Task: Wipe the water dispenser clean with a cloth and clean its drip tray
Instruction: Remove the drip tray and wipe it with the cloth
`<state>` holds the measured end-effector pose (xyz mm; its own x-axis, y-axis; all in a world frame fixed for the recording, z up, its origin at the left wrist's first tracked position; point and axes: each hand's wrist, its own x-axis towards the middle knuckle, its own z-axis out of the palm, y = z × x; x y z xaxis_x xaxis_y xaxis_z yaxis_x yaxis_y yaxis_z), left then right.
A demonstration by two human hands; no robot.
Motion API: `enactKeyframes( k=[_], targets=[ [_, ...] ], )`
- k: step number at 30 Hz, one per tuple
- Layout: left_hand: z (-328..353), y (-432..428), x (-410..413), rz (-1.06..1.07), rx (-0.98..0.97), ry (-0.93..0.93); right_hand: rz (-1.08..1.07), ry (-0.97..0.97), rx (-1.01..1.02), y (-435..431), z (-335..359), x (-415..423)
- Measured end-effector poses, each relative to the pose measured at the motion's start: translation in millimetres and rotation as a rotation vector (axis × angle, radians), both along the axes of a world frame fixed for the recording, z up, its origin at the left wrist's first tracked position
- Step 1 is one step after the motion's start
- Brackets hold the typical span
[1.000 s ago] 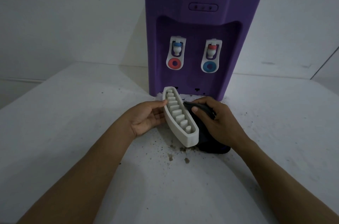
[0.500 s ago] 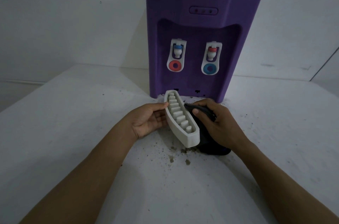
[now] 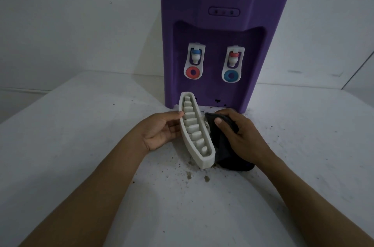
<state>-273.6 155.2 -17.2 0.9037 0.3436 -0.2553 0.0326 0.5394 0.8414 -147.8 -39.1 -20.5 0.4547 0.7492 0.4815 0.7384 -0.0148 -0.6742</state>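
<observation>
The white top of the water dispenser (image 3: 212, 24) is cut off at 12 o'clock, and much of the dark cloth (image 3: 222, 145) hides behind the drip tray (image 3: 204, 159) and under the right hand (image 3: 242, 137). The tray is tilted on edge over the table (image 3: 81, 145), just in front of the dispenser. The left hand (image 3: 159, 133) grips it from 9 o'clock, thumb on the rim, fingertips hidden behind. The right hand curls round the cloth at the tray's 3 o'clock.

White table (image 3: 81, 145); purple water dispenser (image 3: 208, 28) at back; dirt crumbs (image 3: 206, 178) in front
</observation>
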Motion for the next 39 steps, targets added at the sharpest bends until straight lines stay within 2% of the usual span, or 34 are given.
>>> enactKeyframes(
  k=[8, 14, 21, 31, 39],
  targets=[
    [-0.5, 1.7, -0.1, 0.016, 0.093, -0.040, -0.035, -0.078, 0.015, -3.9, 9.4, 4.4],
    [3.5, 2.2, -0.8, 0.082, 0.139, -0.088, -0.028, -0.225, -0.049, -5.5, 19.1, 9.2],
    [9.4, 2.9, -1.3, 0.184, 0.193, -0.147, -0.049, -0.312, -0.112, -9.5, 24.7, 12.2],
    [9.0, -1.3, -0.9, 0.200, 0.259, -0.123, 0.010, -0.436, -0.166, 1.4, 15.0, -0.9],
    [7.2, -1.6, -0.1, 0.188, 0.194, -0.130, 0.163, -0.448, -0.271, -2.8, 14.7, -10.3]
  ],
)
